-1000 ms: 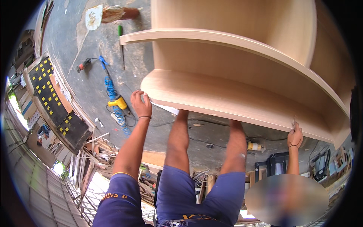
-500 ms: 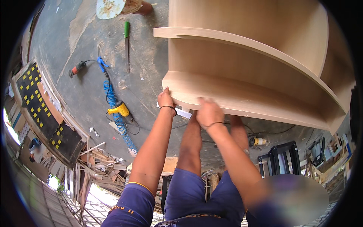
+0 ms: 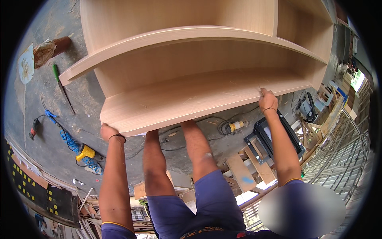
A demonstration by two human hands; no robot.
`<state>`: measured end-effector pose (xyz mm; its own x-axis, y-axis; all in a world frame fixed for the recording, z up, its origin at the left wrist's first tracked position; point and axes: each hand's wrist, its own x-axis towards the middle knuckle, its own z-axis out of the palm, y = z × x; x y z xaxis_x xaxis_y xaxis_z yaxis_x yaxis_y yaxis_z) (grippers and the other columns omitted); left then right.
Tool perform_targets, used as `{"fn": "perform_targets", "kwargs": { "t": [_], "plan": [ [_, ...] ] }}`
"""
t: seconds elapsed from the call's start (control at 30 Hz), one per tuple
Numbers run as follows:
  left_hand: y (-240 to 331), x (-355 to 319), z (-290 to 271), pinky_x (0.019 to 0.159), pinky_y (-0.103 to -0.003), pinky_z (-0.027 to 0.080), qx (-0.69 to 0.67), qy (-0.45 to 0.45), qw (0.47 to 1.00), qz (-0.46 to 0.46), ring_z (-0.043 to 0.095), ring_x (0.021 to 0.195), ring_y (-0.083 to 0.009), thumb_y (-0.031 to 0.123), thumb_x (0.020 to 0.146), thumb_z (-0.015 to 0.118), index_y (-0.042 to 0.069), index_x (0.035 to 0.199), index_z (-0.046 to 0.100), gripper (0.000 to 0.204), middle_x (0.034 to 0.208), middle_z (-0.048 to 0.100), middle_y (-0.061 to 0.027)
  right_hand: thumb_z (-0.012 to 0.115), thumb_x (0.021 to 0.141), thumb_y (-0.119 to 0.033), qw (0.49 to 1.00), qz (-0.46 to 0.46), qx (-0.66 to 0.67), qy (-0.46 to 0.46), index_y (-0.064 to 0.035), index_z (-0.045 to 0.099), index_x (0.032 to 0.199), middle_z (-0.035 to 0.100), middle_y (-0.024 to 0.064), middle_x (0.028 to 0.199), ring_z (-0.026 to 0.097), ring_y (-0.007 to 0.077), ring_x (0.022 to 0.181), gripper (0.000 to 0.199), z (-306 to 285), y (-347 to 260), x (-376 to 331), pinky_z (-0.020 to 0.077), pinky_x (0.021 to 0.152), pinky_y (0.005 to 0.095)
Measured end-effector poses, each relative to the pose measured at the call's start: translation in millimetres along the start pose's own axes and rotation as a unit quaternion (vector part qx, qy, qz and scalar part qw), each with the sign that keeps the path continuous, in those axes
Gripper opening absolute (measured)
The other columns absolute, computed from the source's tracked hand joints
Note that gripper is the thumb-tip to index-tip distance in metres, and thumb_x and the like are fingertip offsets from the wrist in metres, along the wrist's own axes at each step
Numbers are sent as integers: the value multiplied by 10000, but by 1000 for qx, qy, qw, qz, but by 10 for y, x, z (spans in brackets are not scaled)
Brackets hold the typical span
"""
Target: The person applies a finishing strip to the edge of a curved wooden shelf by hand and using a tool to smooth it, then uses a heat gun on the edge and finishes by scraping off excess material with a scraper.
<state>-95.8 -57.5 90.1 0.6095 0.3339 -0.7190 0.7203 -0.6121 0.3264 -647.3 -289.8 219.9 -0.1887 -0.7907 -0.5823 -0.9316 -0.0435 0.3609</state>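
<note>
Both hands grip the front edge of a pale wooden curved-shelf cabinet (image 3: 207,75) lying over the concrete floor (image 3: 51,115): the left hand (image 3: 108,132) closed on its near left corner, the right hand (image 3: 267,99) pinching its lower shelf edge

Dark board (image 3: 38,187): flat black panel on the floor, low and out to the left of the left grip (image 3: 108,132), dotted with small yellow squares in rows.
Framed panel (image 3: 274,139): dark rectangular frame around a pale pane, possibly a screen, lying tilted on the floor just below the right grip (image 3: 267,98).
Packages, labels: none seen.
</note>
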Motion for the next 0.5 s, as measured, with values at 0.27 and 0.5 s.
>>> {"fn": "perform_targets", "kwargs": {
  "t": [0.27,0.5],
  "plan": [
    [36,-103,20,786,-408,525,2,6,1000,10,650,922,-283,319,999,323,-47,1109,597,470,1075,647,-157,618,720,-121,966,-113,193,-131,-104,653,1129,644,178,1021,628,333,968,411,-397,-2409,-1223,530,821,450],
    [82,-262,64,802,-421,537,7,-10,1000,-15,652,959,-287,347,1011,282,-19,1130,590,493,1104,639,-149,539,795,-55,892,-138,403,-148,-54,678,1095,650,218,1031,624,368,985,331,-465,-2356,-1055,493,896,426]
  ]
}}
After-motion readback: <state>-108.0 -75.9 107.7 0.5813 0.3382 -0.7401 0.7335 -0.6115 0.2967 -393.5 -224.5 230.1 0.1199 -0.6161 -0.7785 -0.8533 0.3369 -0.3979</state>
